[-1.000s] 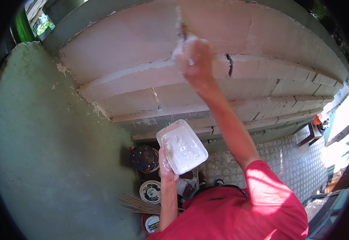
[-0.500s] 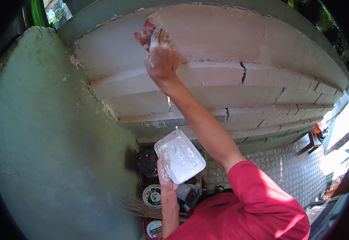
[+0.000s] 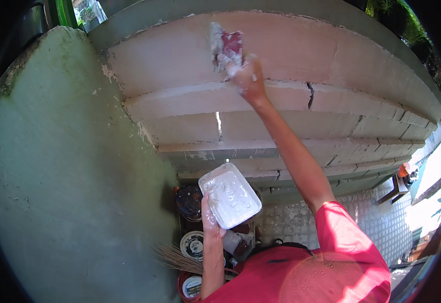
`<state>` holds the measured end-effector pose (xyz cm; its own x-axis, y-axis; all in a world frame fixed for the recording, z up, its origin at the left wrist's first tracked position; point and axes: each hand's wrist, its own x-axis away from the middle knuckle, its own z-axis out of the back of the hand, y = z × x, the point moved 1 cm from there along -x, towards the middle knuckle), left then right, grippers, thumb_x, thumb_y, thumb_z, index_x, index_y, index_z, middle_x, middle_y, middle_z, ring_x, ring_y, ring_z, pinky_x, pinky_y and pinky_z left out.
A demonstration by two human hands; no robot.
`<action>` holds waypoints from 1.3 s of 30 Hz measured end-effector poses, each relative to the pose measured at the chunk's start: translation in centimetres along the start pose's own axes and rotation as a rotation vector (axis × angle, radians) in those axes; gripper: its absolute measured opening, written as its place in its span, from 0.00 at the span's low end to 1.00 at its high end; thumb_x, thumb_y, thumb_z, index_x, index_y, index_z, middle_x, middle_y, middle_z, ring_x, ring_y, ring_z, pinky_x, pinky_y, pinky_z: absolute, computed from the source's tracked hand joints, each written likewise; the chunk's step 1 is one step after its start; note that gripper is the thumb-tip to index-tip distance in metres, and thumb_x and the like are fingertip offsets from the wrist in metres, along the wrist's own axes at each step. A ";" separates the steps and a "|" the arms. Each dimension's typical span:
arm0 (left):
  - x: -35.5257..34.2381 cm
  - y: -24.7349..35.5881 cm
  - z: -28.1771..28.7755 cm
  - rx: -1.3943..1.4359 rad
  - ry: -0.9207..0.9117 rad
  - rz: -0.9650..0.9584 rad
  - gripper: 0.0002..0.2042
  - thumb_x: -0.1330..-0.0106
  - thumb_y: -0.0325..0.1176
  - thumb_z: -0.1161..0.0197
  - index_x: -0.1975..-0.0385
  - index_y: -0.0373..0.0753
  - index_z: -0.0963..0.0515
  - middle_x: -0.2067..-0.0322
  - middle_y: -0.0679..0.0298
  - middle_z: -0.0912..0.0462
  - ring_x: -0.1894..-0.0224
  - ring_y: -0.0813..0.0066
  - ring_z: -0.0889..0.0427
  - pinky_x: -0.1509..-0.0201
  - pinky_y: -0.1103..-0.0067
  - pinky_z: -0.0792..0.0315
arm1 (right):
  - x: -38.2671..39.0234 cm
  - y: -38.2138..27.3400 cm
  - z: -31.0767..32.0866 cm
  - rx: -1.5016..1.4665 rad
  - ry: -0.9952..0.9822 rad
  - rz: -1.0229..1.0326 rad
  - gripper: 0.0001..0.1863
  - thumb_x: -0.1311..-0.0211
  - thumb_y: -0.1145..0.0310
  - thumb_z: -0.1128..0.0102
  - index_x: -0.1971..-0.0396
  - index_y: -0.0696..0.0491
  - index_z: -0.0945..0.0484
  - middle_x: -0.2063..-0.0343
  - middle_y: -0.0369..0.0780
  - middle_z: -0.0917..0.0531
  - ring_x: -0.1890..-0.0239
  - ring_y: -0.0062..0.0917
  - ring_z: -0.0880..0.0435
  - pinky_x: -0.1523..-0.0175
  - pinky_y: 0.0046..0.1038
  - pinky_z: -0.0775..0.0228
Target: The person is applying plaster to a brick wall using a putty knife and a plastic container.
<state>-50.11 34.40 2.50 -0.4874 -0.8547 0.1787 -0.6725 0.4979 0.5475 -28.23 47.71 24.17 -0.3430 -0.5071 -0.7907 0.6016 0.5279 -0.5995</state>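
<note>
My right hand (image 3: pixel 249 80) is closed around a red putty scraper (image 3: pixel 232 44), reaching up in front of the pinkish upper band of the wall (image 3: pixel 296 50). Thick white paste clings along the scraper's left side, and white smears mark the fingers. Whether the blade touches the wall I cannot tell. Lower down, my left hand (image 3: pixel 210 219) grips the left edge of a shallow rectangular white tray (image 3: pixel 233 199). White paste coats the tray's inside. Part of the left hand is hidden by the tray.
A green wall (image 3: pixel 74 171) rises close on the left. Stepped ledges with a dark crack (image 3: pixel 310 95) cross the facing wall. Below the tray stand a dark bucket (image 3: pixel 188 201), a paint-spattered lid (image 3: pixel 192 244) and broom bristles (image 3: pixel 175 256). A small bench (image 3: pixel 396 189) is on the tiled floor at right.
My right hand has swung right and a little down with the scraper, which is turned so that paste shows along its left side. The tray has barely shifted in my left hand.
</note>
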 end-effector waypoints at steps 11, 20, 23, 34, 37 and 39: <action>-1.1 -2.0 -0.7 0.032 -0.034 0.083 0.26 0.30 0.49 0.57 0.39 0.38 0.39 0.45 0.58 0.29 0.45 0.66 0.26 0.41 0.71 0.31 | 0.6 -0.6 5.1 -0.316 -0.103 -0.207 0.10 0.40 0.66 0.44 0.71 0.57 0.18 0.79 0.35 0.19 0.79 0.18 0.25 0.74 0.23 0.30; -0.9 -2.4 0.0 0.032 0.007 0.080 0.26 0.30 0.49 0.56 0.39 0.38 0.39 0.45 0.58 0.29 0.45 0.66 0.26 0.41 0.71 0.31 | -5.7 -1.9 -1.2 0.856 -0.170 1.069 0.19 0.46 0.74 0.48 0.52 0.47 0.21 0.54 0.35 0.19 0.59 0.33 0.22 0.64 0.34 0.22; -1.0 -2.3 0.0 0.030 0.028 0.074 0.26 0.30 0.50 0.56 0.39 0.38 0.39 0.45 0.58 0.29 0.45 0.65 0.26 0.41 0.71 0.30 | -7.4 0.0 -1.7 1.054 -0.257 1.243 0.19 0.44 0.71 0.47 0.51 0.47 0.22 0.48 0.35 0.23 0.52 0.33 0.26 0.60 0.31 0.23; -1.4 -1.5 0.6 0.054 0.088 0.039 0.27 0.31 0.50 0.55 0.39 0.38 0.39 0.45 0.58 0.28 0.45 0.65 0.27 0.41 0.71 0.31 | -4.9 -0.6 9.1 1.207 -0.462 1.092 0.21 0.45 0.63 0.43 0.51 0.53 0.23 0.48 0.37 0.24 0.48 0.31 0.29 0.51 0.34 0.32; -1.6 -1.6 0.4 0.051 0.077 0.016 0.27 0.31 0.50 0.55 0.39 0.37 0.39 0.45 0.57 0.28 0.45 0.65 0.26 0.41 0.71 0.31 | -4.5 -2.4 10.2 1.270 -0.468 1.208 0.21 0.46 0.65 0.42 0.51 0.52 0.23 0.47 0.36 0.24 0.48 0.31 0.29 0.50 0.32 0.33; -1.5 -1.7 -0.1 0.016 0.106 0.024 0.27 0.31 0.50 0.56 0.40 0.37 0.39 0.45 0.58 0.28 0.45 0.66 0.26 0.42 0.71 0.30 | -4.7 -3.8 9.2 1.208 -0.514 1.176 0.19 0.48 0.69 0.42 0.53 0.52 0.21 0.46 0.35 0.24 0.47 0.30 0.30 0.49 0.31 0.35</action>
<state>-48.11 34.84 1.39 -0.4427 -0.8526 0.2775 -0.6703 0.5203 0.5292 -22.23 41.83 31.30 0.7236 -0.5329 -0.4387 0.5708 0.1047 0.8144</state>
